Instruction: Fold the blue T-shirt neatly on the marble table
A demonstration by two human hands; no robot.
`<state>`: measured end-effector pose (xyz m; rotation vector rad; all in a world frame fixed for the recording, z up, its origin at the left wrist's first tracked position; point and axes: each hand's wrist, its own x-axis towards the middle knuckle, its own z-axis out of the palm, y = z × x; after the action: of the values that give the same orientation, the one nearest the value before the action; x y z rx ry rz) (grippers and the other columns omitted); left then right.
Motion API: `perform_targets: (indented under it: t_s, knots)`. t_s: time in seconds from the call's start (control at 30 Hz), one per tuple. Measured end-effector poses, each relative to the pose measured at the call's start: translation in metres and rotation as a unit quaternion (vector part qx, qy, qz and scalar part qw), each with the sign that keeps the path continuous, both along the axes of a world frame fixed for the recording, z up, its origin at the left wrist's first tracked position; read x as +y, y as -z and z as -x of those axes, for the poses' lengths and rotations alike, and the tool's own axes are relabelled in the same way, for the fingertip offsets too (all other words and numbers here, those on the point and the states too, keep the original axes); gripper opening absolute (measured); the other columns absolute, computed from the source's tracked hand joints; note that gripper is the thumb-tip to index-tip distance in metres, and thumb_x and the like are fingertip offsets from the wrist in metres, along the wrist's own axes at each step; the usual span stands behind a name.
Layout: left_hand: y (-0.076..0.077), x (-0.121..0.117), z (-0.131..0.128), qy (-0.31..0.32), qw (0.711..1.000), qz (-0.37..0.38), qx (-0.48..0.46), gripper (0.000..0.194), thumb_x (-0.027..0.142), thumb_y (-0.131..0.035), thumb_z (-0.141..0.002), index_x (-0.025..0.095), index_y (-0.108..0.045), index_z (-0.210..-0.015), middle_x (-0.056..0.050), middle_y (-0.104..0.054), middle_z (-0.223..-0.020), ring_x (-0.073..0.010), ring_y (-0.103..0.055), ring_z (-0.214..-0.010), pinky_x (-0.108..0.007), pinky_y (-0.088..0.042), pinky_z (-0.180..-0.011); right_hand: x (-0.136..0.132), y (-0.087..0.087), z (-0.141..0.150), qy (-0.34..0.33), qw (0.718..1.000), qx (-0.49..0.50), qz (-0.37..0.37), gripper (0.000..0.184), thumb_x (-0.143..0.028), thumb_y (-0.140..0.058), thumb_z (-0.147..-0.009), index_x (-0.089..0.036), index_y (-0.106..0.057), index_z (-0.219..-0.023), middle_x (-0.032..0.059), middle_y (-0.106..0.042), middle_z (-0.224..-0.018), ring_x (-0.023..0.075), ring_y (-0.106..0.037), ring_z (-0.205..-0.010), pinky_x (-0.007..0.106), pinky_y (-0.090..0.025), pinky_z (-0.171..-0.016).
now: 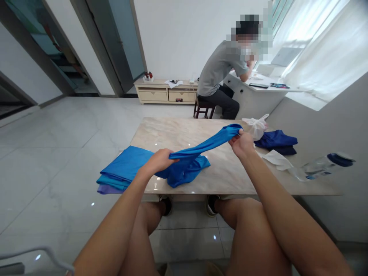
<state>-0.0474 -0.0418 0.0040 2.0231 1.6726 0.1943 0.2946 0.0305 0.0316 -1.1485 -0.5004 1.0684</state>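
A bright blue garment (pixel 186 168) is stretched between my two hands above the marble-topped table. My left hand (pixel 161 160) is closed on its near left part, beside the folded stack. With my right hand (pixel 242 142) I pinch the far end, which is raised toward the back right. The lower part of the cloth hangs in loose folds onto the tabletop. Whether it is a shirt or trousers cannot be made out. At the table's left edge lies a stack of folded blue cloths (pixel 123 165), with a purple one at the bottom.
On the right of the table (pixel 230 180) are a white plastic bag (pixel 255 126), dark blue folded cloth (pixel 276 140), white tissue (pixel 277 159) and a clear bottle (pixel 322 166) lying tilted. Beyond, a person in a grey shirt (pixel 215 65) sits at a white desk near a low cabinet (pixel 153 96).
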Motion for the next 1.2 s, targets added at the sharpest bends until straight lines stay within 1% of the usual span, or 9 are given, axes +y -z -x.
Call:
perform_targets:
  t_s: [0.23, 0.47, 0.57, 0.7, 0.77, 0.9, 1.0, 1.1, 1.2]
  knots:
    - [0.047, 0.021, 0.035, 0.018, 0.992, 0.121, -0.016, 0.037, 0.049, -0.069, -0.090, 0.021, -0.065, -0.065, -0.005, -0.075, -0.075, -0.0236, -0.067, -0.074, -0.029, -0.038, -0.061, 0.000, 0.043, 0.026, -0.113, 0.976, -0.109, 0.152, 0.015, -0.023, -0.049, -0.107, -0.020, -0.057, -0.094, 0.0067, -0.069, -0.079, 0.0203, -0.071, -0.070, 0.032, -0.065, -0.057]
    - [0.079, 0.051, 0.014, -0.038, 0.996, 0.072, -0.030, 0.016, 0.027, -0.065, -0.091, 0.018, -0.078, -0.093, -0.011, -0.085, -0.106, -0.0286, -0.078, -0.104, -0.029, -0.056, -0.084, 0.009, 0.086, 0.011, -0.213, 0.907, -0.295, 0.210, 0.019, -0.027, -0.056, -0.096, -0.015, -0.071, -0.092, 0.0118, -0.077, -0.094, 0.0220, -0.074, -0.086, 0.031, -0.066, -0.074]
    - [0.089, 0.051, -0.002, -0.032, 0.998, 0.025, -0.042, 0.022, 0.028, -0.064, -0.095, 0.019, -0.078, -0.110, -0.011, -0.083, -0.124, -0.0280, -0.076, -0.119, -0.030, -0.058, -0.099, 0.010, 0.097, 0.009, -0.278, 0.826, -0.453, 0.190, 0.027, -0.034, -0.058, -0.100, -0.014, -0.075, -0.094, 0.0121, -0.078, -0.095, 0.0227, -0.074, -0.092, 0.028, -0.060, -0.079]
    - [0.107, 0.037, -0.032, 0.004, 0.998, 0.032, 0.048, 0.053, 0.042, -0.080, -0.090, 0.020, -0.066, -0.137, -0.015, -0.075, -0.143, -0.0328, -0.071, -0.133, -0.036, -0.058, -0.108, 0.009, 0.109, 0.033, -0.419, 0.607, -0.658, 0.154, 0.039, -0.043, -0.059, -0.106, -0.011, -0.078, -0.093, 0.0168, -0.080, -0.104, 0.0282, -0.075, -0.099, 0.032, -0.055, -0.089]
    - [0.115, 0.029, -0.048, 0.018, 0.994, 0.050, 0.098, 0.068, 0.043, -0.085, -0.087, 0.018, -0.060, -0.145, -0.020, -0.072, -0.147, -0.0361, -0.071, -0.135, -0.039, -0.058, -0.108, 0.010, 0.115, 0.054, -0.449, 0.548, -0.695, 0.122, 0.041, -0.044, -0.057, -0.110, -0.010, -0.079, -0.105, 0.0202, -0.080, -0.118, 0.0308, -0.075, -0.111, 0.032, -0.054, -0.096]
    - [0.119, 0.026, -0.070, 0.068, 0.984, 0.080, 0.144, 0.058, 0.034, -0.077, -0.093, 0.016, -0.061, -0.145, -0.023, -0.071, -0.146, -0.0381, -0.071, -0.134, -0.042, -0.059, -0.107, 0.015, 0.124, 0.089, -0.453, 0.510, -0.726, 0.090, 0.043, -0.037, -0.065, -0.107, -0.007, -0.071, -0.138, 0.0257, -0.070, -0.145, 0.0348, -0.067, -0.135, 0.034, -0.052, -0.107]
    - [0.111, 0.031, -0.070, 0.137, 0.974, 0.117, 0.141, 0.054, 0.030, -0.085, -0.083, 0.021, -0.071, -0.134, -0.017, -0.077, -0.139, -0.0363, -0.074, -0.128, -0.039, -0.060, -0.105, 0.017, 0.126, 0.097, -0.501, 0.488, -0.708, 0.096, 0.081, -0.029, -0.089, -0.086, -0.015, -0.057, -0.160, 0.0207, -0.068, -0.152, 0.0350, -0.066, -0.139, 0.034, -0.055, -0.108]
    - [0.101, 0.032, -0.059, 0.201, 0.955, 0.182, 0.120, 0.049, 0.028, -0.092, -0.070, 0.025, -0.079, -0.117, -0.011, -0.083, -0.125, -0.0353, -0.077, -0.116, -0.038, -0.061, -0.099, 0.009, 0.129, 0.090, -0.596, 0.464, -0.642, 0.135, 0.115, -0.036, -0.102, -0.068, -0.027, -0.047, -0.169, 0.0155, -0.066, -0.155, 0.0349, -0.073, -0.128, 0.037, -0.061, -0.100]
    - [0.095, 0.028, -0.047, 0.225, 0.945, 0.220, 0.092, 0.040, 0.026, -0.092, -0.067, 0.026, -0.081, -0.106, -0.009, -0.085, -0.117, -0.0337, -0.078, -0.107, -0.037, -0.061, -0.092, -0.007, 0.133, 0.077, -0.635, 0.444, -0.609, 0.169, 0.118, -0.034, -0.105, -0.059, -0.026, -0.053, -0.164, 0.0153, -0.074, -0.142, 0.0340, -0.079, -0.107, 0.041, -0.064, -0.091]
